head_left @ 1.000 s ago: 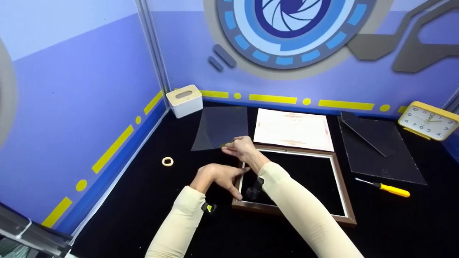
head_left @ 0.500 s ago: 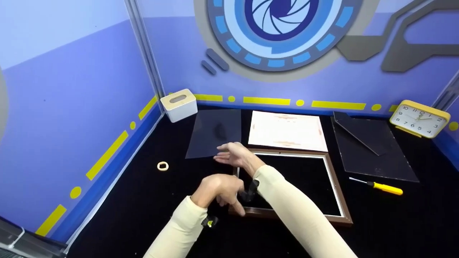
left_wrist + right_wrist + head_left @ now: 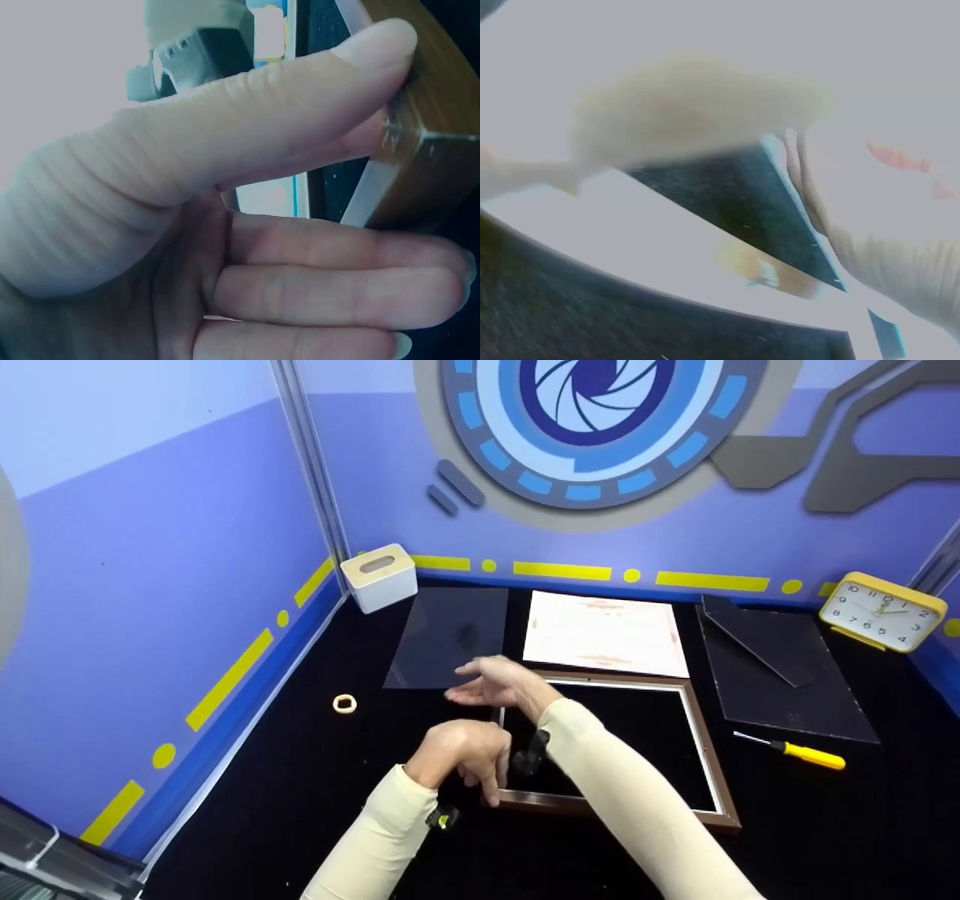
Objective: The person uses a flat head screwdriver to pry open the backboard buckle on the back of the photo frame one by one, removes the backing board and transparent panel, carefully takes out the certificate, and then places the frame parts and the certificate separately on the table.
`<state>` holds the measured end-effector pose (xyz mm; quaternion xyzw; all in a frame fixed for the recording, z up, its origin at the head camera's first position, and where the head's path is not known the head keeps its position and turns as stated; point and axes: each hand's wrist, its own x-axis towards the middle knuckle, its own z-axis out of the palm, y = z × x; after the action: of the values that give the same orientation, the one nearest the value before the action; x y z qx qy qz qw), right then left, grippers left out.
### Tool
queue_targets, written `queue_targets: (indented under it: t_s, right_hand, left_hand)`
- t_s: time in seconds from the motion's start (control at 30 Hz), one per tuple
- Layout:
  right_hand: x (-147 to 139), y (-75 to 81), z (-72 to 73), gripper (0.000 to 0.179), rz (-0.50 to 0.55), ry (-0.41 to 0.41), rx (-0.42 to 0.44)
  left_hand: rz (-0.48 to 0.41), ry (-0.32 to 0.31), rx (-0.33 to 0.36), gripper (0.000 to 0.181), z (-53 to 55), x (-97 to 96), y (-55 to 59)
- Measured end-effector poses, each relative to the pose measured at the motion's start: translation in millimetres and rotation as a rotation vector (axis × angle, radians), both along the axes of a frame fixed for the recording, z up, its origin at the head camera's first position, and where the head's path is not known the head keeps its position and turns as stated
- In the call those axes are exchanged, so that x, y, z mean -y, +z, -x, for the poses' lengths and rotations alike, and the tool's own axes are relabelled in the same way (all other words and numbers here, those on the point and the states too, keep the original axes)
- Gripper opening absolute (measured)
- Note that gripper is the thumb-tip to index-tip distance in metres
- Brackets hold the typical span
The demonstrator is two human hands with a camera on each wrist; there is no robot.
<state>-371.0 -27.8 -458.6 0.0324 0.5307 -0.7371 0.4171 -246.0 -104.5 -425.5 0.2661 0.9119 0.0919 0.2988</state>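
Observation:
My left hand (image 3: 465,746) is at the near left corner of a brown picture frame (image 3: 701,739). In the left wrist view, thumb and index finger pinch the frame's corner, while the other fingers (image 3: 337,292) stretch out straight. My right hand (image 3: 499,682) hovers by the far left corner, its fingers extended leftward and holding nothing. Just beyond those fingers a clear plastic sheet (image 3: 450,637) lies flat. A printed white certificate (image 3: 604,634) lies behind the frame. The right wrist view is washed out and blurred.
Right of the frame lie a black backing board (image 3: 787,667) with its stand leg and a yellow-handled screwdriver (image 3: 814,755). A yellow clock (image 3: 883,611) and a tissue box (image 3: 379,577) stand at the back. A small pale ring (image 3: 344,703) lies left.
My right hand has let go of the plastic sheet, which has settled flat. My left hand's spread thumb and fingers have come together, shifting towards the frame's near left corner.

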Motion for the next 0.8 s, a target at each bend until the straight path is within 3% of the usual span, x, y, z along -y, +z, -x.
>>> queue_targets:
  t_s: [0.1, 0.17, 0.27, 0.33, 0.4, 0.47, 0.5, 0.57, 0.63, 0.8]
  right_hand:
    - [-9, 6.6, 5.1, 0.063, -0.001, -0.017, -0.065]
    - [-16, 7.8, 6.8, 0.064, -0.049, -0.018, -0.197]
    - [-25, 4.3, 9.2, 0.053, -0.246, 0.034, -0.585]
    - [-31, 0.8, 10.5, 0.048, -0.452, 0.086, -0.919]
    - [-37, -2.0, 12.5, 0.046, -0.688, 0.155, -1.202]
    - [-41, -3.2, 13.8, 0.047, -0.875, 0.253, -1.354]
    - [-43, -3.7, 13.8, 0.047, -0.945, 0.308, -1.39]
    - [-44, -5.1, 12.6, 0.047, -1.023, 0.409, -1.384]
    - [-42, -6.7, 10.2, 0.046, -1.051, 0.492, -1.358]
    - [-34, -10.1, 2.6, 0.043, -1.072, 0.633, -1.416]
  left_hand:
    - [-0.01, -0.011, 0.009, 0.011, 2.5, 2.2, 1.1]
    - [-0.008, -0.022, 0.009, 0.011, 3.4, 2.1, 1.0]
    - [-0.006, -0.029, 0.012, 0.01, 3.9, 0.7, 0.1]
    - [-0.008, -0.033, 0.012, 0.01, 3.4, -0.3, -0.9]
    - [-0.01, -0.036, 0.013, 0.01, 3.1, -0.5, -2.0]
    - [-0.01, -0.038, 0.011, 0.01, 3.2, -0.6, -2.1]
    - [-0.01, -0.041, 0.009, 0.01, 3.4, -0.6, -2.0]
    - [-0.005, -0.04, 0.006, 0.01, 4.1, -0.4, -1.5]
    - [0.0, -0.039, 0.01, 0.01, 4.2, -0.1, -0.8]
    - [0.01, -0.043, 0.014, 0.009, 3.1, -0.3, -1.1]
